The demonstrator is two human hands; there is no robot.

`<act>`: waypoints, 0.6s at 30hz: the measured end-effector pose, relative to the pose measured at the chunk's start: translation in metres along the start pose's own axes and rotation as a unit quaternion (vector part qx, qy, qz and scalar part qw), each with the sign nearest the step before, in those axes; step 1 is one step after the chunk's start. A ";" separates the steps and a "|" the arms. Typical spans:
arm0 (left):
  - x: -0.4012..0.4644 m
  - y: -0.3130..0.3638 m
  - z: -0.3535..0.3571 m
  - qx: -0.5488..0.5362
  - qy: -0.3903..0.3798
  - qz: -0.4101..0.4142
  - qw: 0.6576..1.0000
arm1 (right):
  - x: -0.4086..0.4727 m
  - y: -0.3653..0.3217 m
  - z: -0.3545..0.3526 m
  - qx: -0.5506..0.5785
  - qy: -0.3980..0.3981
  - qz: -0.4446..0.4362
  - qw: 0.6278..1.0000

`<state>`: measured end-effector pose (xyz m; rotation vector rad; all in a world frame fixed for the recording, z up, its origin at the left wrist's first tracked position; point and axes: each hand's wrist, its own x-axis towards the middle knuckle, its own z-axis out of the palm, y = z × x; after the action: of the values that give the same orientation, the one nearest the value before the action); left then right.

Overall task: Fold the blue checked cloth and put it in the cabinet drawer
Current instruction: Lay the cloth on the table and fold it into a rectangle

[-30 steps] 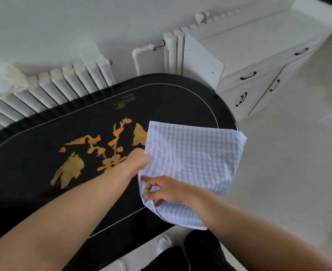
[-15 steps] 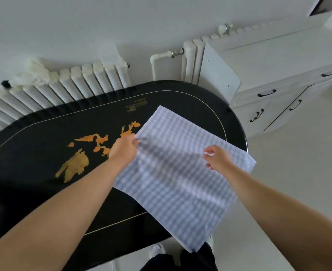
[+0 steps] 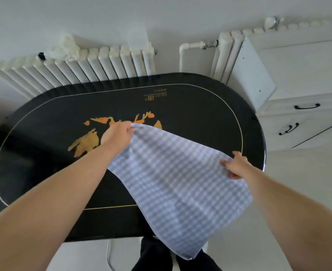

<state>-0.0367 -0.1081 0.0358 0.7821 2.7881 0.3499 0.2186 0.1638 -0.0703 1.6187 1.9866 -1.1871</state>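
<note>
Over one black table (image 3: 190, 106), one checked cloth (image 3: 173, 184), two hands' grips, left (image 3: 120, 133), right (image 3: 237, 165), each clenching a corner

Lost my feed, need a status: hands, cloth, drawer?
Left hand and right hand each pinch a corner. Blue checked cloth spread open, unfolded, hanging off black table. Cabinet drawer shut.

We see a black oval table (image 3: 180, 106) mid-frame, white radiators (image 3: 94, 65) along the pale wall (image 3: 102, 16) above, light floor (image 3: 298, 173) at right.
</note>
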 end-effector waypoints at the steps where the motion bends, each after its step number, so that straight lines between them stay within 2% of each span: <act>1: 0.001 -0.004 0.002 -0.003 -0.001 0.002 1.000 | 0.001 0.001 -0.001 -0.023 0.003 0.006 1.000; 4: 0.008 -0.022 0.015 0.003 -0.033 -0.009 0.999 | 0.003 0.004 0.002 -0.081 0.015 0.020 0.996; 8: 0.017 -0.057 0.039 0.012 -0.107 -0.062 0.992 | 0.006 0.001 0.014 -0.151 0.023 0.044 0.987; 11: 0.027 -0.078 0.051 0.010 -0.129 -0.083 0.988 | 0.007 -0.005 0.019 -0.213 0.021 0.048 0.976; 14: 0.042 -0.090 0.055 0.001 -0.136 -0.080 0.987 | 0.006 -0.005 0.026 -0.118 0.027 0.033 0.992; 18: 0.062 -0.100 0.052 -0.039 -0.147 -0.067 0.986 | 0.003 -0.007 0.028 0.015 0.112 0.014 0.993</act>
<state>-0.1221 -0.1489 -0.0509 0.5731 2.5178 0.2905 0.2039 0.1449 -0.0865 1.8617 2.0778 -1.0712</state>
